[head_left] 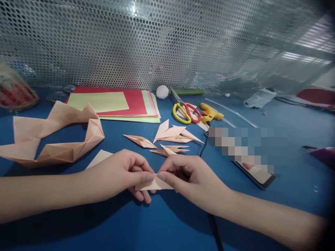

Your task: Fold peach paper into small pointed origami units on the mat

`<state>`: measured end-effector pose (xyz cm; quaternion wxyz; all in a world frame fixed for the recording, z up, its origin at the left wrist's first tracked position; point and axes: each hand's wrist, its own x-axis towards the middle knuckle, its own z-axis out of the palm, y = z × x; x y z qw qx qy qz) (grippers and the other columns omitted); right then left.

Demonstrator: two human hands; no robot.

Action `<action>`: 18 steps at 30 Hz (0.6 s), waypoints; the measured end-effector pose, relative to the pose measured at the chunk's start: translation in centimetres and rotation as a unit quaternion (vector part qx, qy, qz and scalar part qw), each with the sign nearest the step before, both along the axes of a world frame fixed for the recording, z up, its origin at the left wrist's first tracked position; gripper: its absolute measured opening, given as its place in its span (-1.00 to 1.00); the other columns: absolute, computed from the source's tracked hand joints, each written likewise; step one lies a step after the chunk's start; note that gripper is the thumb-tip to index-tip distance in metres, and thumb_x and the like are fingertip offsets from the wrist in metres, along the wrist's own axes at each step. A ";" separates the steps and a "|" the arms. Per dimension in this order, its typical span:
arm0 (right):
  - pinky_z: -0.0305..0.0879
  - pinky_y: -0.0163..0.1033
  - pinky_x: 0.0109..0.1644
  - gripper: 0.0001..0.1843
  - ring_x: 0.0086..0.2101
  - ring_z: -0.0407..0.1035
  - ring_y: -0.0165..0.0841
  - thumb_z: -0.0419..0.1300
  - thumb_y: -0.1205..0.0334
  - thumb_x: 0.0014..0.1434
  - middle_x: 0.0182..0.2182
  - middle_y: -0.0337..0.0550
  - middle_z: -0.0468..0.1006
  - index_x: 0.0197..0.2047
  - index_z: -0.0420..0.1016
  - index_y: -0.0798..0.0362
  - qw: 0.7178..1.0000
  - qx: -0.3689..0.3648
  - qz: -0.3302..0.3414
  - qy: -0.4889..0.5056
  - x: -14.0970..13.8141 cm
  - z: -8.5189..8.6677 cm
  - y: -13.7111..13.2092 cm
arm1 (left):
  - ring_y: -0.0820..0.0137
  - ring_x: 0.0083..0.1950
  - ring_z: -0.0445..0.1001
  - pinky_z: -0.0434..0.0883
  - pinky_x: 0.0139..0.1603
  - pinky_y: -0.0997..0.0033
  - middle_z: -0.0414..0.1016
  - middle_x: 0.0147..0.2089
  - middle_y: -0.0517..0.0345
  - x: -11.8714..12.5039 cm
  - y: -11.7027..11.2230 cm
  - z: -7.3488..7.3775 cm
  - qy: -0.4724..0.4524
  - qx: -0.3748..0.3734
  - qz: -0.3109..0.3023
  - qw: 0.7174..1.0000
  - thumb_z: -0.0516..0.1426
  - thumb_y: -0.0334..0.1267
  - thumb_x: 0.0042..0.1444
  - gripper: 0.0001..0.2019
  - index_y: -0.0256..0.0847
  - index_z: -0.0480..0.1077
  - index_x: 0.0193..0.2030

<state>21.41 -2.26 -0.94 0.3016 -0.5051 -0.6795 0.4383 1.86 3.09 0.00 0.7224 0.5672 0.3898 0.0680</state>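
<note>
My left hand (123, 176) and my right hand (188, 177) meet over the blue table (162, 223), both pinching a small folded piece of peach paper (154, 184) between thumbs and fingertips. Just beyond the hands lie several pointed folded peach pieces (170, 136). A flat peach sheet (99, 157) pokes out behind my left hand. A large folded peach paper shape (52, 139) with zigzag points stands to the left.
A stack of red, yellow and green paper sheets (115, 104) lies at the back, with a white ball (162, 91), yellow-and-red scissors (184, 111) and a yellow glue gun (210, 113). A phone (258, 174) lies right. A perforated metal screen (157, 42) walls the back.
</note>
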 end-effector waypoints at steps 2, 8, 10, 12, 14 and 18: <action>0.00 -0.39 -0.58 -0.84 -0.62 0.07 -0.52 0.18 0.28 0.20 -0.63 -0.40 0.26 -0.43 0.44 0.08 1.000 -0.004 0.002 0.002 0.0 0.0 0.1 | 0.51 -0.44 0.60 0.50 -0.39 0.64 0.60 -0.50 0.27 0.0 -0.1 0.0 -0.002 0.000 0.004 1.000 0.21 -0.25 0.18 -0.85 -0.25 0.43 -0.38; 0.13 -0.38 -0.55 -0.80 -0.61 0.23 -0.48 0.16 0.18 0.24 -0.61 -0.35 0.30 -0.40 0.43 0.06 0.999 -0.030 0.013 0.006 0.0 0.0 0.2 | 0.53 -0.44 0.59 0.50 -0.36 0.63 0.60 -0.49 0.29 -0.2 -0.5 0.0 0.006 0.013 0.016 1.000 0.22 -0.24 0.16 -0.85 -0.22 0.42 -0.39; 0.12 -0.38 -0.57 -0.80 -0.62 0.23 -0.49 0.15 0.18 0.23 -0.62 -0.36 0.28 -0.40 0.42 0.05 0.999 -0.036 0.013 0.007 0.0 0.1 0.2 | 0.53 -0.45 0.58 0.49 -0.35 0.63 0.60 -0.49 0.27 -0.2 -0.5 0.0 0.010 0.011 0.017 1.000 0.22 -0.26 0.16 -0.87 -0.22 0.43 -0.38; 0.12 -0.38 -0.58 -0.80 -0.63 0.22 -0.49 0.15 0.18 0.23 -0.62 -0.36 0.28 -0.41 0.41 0.05 0.999 -0.040 0.012 0.009 0.0 0.2 0.1 | 0.53 -0.46 0.57 0.48 -0.35 0.62 0.60 -0.50 0.26 -0.1 -0.4 0.1 0.011 0.008 0.016 1.000 0.23 -0.28 0.15 -0.89 -0.22 0.43 -0.38; 0.12 -0.38 -0.58 -0.80 -0.63 0.20 -0.49 0.14 0.18 0.22 -0.62 -0.37 0.26 -0.41 0.41 0.06 0.999 -0.041 0.011 0.010 0.0 0.2 0.1 | 0.51 -0.45 0.58 0.48 -0.35 0.61 0.60 -0.51 0.26 0.0 -0.4 0.1 0.009 0.005 0.017 1.000 0.26 -0.26 0.10 -0.88 -0.22 0.43 -0.38; 0.06 -0.38 -0.59 -0.79 -0.64 0.17 -0.50 0.15 0.16 0.22 -0.63 -0.38 0.25 -0.41 0.40 0.06 0.999 -0.042 0.010 0.010 0.1 0.1 0.2 | 0.50 -0.45 0.58 0.48 -0.36 0.60 0.60 -0.51 0.25 0.0 -0.3 0.0 0.000 -0.002 0.020 1.000 0.32 -0.19 0.04 -0.82 -0.21 0.44 -0.39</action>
